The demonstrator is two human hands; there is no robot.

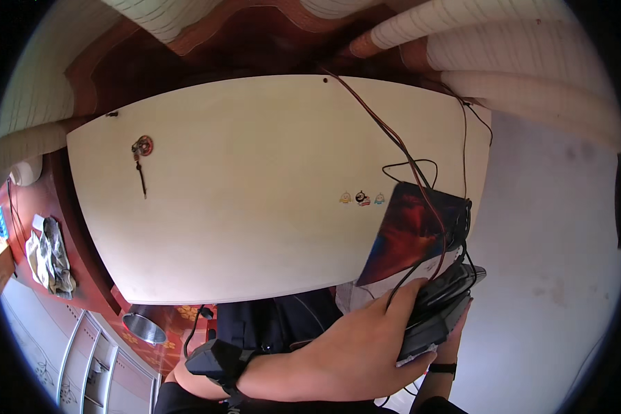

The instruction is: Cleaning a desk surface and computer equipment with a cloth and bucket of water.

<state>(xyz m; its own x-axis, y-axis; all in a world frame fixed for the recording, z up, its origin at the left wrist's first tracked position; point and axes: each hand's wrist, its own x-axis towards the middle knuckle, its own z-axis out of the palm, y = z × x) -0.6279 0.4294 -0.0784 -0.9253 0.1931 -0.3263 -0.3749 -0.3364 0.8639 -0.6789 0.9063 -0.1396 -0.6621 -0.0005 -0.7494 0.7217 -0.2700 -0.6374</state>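
Note:
A bulky black plastic device (443, 300) with cables at its far end is held between my hands off the table's near right edge. It looks layered, and its kind is unclear. My left hand (362, 338) reaches across from the left and is closed on the device's left side, thumb at the near end. My right hand (455, 339) is closed against its right side, most of the fingers hidden behind it. Just beyond the device, a dark mouse pad (414, 224) with a red and blue pattern lies at the table's right end.
Brown and black cables (383, 127) run from the white table's (241, 186) far edge toward the device. A small round trinket with a strap (143, 146) lies far left. Curtains (504, 48) hang behind; a metal bin (145, 328) stands lower left. Dark fabric (276, 321) sits below the near edge.

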